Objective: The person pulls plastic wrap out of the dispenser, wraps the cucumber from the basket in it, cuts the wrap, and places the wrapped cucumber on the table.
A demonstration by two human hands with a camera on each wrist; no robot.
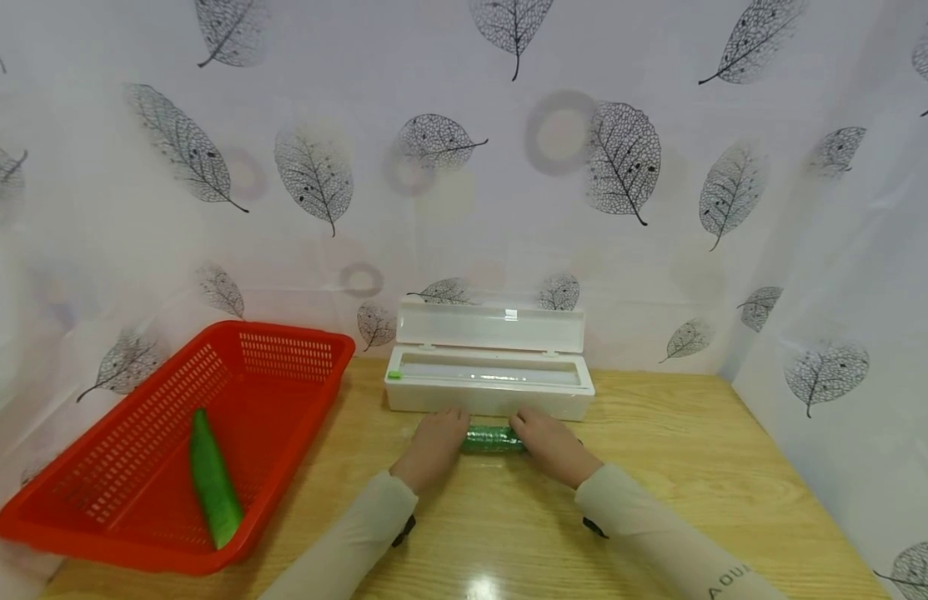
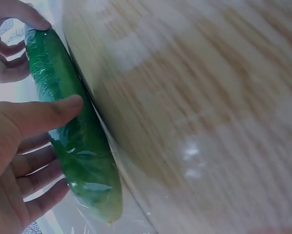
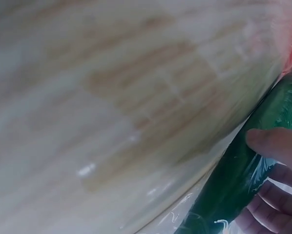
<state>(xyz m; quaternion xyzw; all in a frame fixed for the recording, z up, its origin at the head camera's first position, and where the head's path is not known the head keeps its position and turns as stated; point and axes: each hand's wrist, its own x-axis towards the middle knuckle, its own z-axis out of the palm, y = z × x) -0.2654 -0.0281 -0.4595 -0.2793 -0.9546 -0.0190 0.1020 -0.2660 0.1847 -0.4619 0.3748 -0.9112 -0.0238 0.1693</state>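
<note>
Nearest me in the head view, the left sleeve (image 1: 343, 533) comes in from seven o'clock and the right sleeve (image 1: 659, 525) from five, both cut off by the bottom edge, along with part of the lettering on the right one. Under each cuff a small dark piece pokes out, too covered for me to name.

Past them, on the wood-grain counter side of the box, I have the wrapped cucumber (image 1: 494, 439), crosswise. The left hand (image 1: 441, 442) pinches its nine o'clock part and the right hand (image 1: 548, 442) its three o'clock part, thumbs on the near face, fingers behind. From the head view the hands hide most of it; the right wrist view crops one end. Clear film (image 2: 136, 209) runs out from it in the left wrist view, its limits hard to trace. Whether the cucumber touches the counter (image 1: 494, 533), I can't tell.

At nine o'clock sits the red basket (image 1: 261, 417), a second cucumber (image 1: 212, 479) lying toward its four o'clock side. At twelve, just beyond the hands, stands the white box (image 1: 494, 402), lid (image 1: 471, 327) up; glare blurs its contents for me. Farthest back hangs the leaf-print curtain (image 1: 479, 233).
</note>
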